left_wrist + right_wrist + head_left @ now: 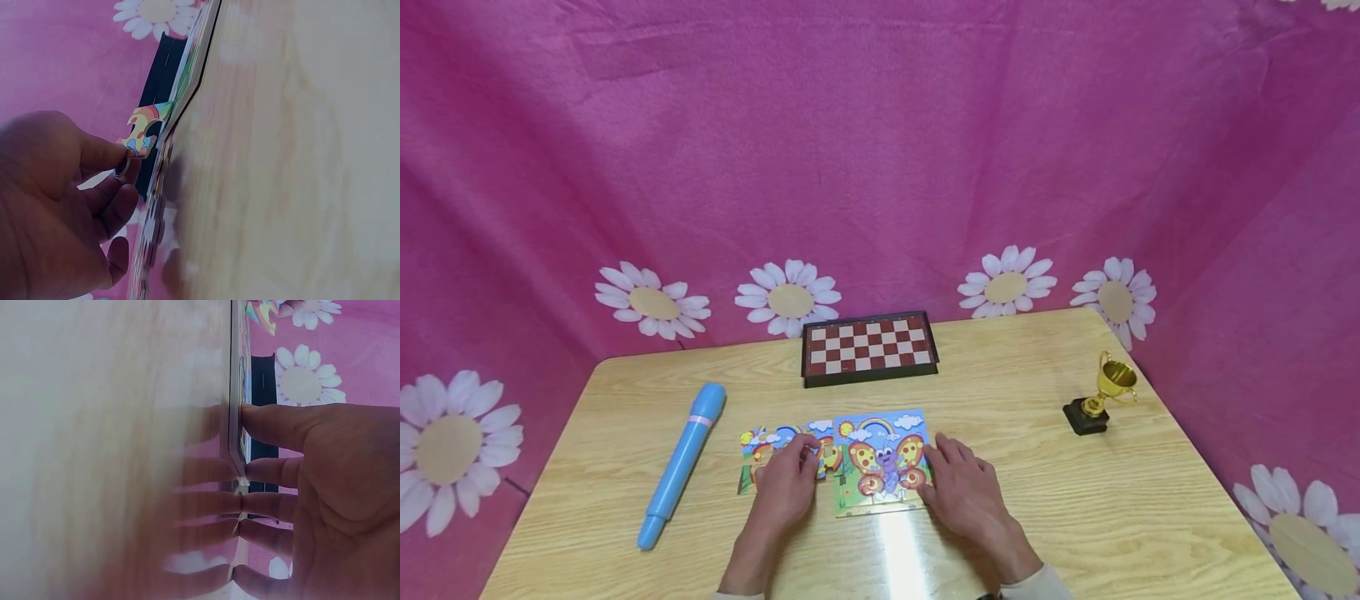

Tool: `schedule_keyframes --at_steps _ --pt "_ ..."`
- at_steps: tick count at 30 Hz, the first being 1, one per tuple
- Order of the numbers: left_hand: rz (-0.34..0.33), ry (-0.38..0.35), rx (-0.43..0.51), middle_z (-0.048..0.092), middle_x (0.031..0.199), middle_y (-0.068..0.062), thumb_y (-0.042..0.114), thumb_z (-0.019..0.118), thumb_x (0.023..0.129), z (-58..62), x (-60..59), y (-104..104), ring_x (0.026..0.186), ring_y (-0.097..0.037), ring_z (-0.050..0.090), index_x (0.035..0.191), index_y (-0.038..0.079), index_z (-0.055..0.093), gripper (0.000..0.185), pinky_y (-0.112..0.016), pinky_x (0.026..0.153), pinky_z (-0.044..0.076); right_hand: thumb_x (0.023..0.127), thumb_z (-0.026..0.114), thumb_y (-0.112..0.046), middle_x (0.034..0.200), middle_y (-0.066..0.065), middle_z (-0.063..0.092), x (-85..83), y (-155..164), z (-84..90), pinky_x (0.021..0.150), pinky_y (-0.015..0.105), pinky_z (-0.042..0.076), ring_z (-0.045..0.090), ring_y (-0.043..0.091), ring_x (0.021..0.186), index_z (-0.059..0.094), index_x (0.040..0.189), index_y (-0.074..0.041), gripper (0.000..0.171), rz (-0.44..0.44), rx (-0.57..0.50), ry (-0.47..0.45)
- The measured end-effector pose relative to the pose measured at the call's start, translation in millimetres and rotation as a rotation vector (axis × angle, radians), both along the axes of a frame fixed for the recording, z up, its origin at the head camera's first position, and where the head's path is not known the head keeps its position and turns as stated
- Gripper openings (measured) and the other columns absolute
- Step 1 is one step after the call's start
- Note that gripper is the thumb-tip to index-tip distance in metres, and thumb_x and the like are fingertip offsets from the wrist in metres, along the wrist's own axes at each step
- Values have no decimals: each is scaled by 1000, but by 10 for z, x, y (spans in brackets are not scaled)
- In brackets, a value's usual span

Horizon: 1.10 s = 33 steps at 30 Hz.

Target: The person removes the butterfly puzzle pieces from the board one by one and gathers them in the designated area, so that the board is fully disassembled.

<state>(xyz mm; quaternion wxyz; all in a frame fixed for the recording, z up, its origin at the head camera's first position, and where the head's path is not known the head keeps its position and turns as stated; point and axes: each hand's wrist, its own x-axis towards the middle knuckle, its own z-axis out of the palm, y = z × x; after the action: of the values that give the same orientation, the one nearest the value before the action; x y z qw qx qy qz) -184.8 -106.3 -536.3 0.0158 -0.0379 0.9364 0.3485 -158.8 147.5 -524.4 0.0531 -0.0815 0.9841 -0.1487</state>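
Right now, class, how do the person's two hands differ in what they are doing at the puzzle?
The left hand pinches a loose puzzle piece between curled fingers; the right hand holds nothing. The left hand works over the loose pieces beside the puzzle board; the right hand lies with straight fingers against that board's right edge. Both stay low at the wooden table.

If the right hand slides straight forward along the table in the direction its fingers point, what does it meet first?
The right hand already touches the butterfly puzzle board at its right edge. Beyond that, probably the checkerboard box, though its fingers angle slightly left and depth is unclear.
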Motion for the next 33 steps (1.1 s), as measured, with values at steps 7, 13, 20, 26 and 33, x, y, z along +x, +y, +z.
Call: schedule_keyframes --at_steps 7,13,20,26,33 --pt "14 -42 -7 60 84 4 15 51 96 18 10 -92 91 -19 53 111 15 62 19 -44 80 28 94 57 -38 149 14 42 -5 -10 12 101 58 38 40 35 137 50 138 -13 52 5 4 -5" --pt "41 -57 -43 63 88 2 17 52 96 14 18 -114 92 -21 51 110 15 64 19 -43 80 27 93 59 -39 150 13 41 -10 -4 18 101 58 37 39 34 137 49 139 -13 54 -4 18 -29" --pt "22 -19 -88 67 96 1 17 58 91 16 29 -107 93 -22 52 105 16 69 17 -41 74 26 92 60 -38 149 14 42 -8 3 40 99 59 38 40 34 136 51 138 -13 52 -2 12 -16" --pt "13 18 -113 66 89 4 17 65 87 -8 24 -101 93 -21 54 101 16 71 16 -39 71 27 93 60 -39 149 12 42 -11 6 28 99 58 38 40 33 137 50 139 -15 53 -2 16 -23" --pt "22 13 -131 67 90 4 18 65 84 -14 21 -104 94 -21 55 100 17 72 18 -40 71 27 93 59 -37 150 12 41 -4 34 35 99 58 38 39 33 137 49 140 -14 53 -4 19 -33"
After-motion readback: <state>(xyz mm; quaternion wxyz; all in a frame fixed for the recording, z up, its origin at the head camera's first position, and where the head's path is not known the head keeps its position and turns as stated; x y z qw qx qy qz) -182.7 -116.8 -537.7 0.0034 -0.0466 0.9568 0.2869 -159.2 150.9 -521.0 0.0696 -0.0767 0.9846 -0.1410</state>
